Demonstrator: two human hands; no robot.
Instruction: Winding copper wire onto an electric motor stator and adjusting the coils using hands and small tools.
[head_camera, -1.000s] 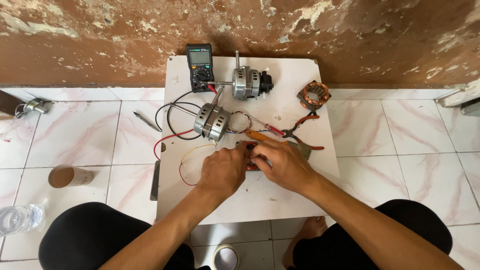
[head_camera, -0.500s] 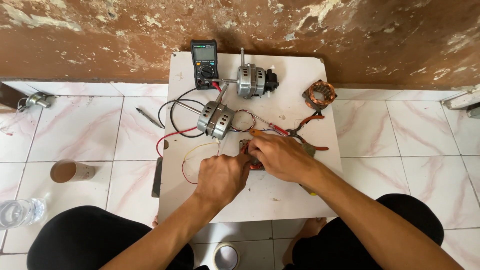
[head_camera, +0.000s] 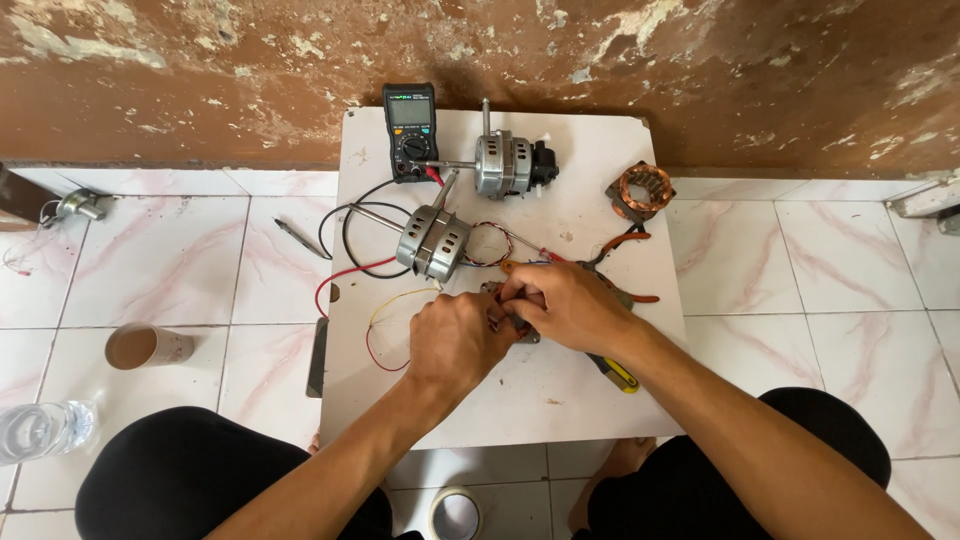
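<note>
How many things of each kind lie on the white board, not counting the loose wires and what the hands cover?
Fan motors: 2, one near the hands and one at the back.
Multimeter: 1.
Copper coil ring: 1.
Pliers with orange handles: 1.
Tool with yellow handle: 1.
Total: 6 on the white board.

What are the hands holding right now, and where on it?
Both hands, left hand and right hand, pinch thin wires between their fingertips; the exact grip point is hidden.
</note>
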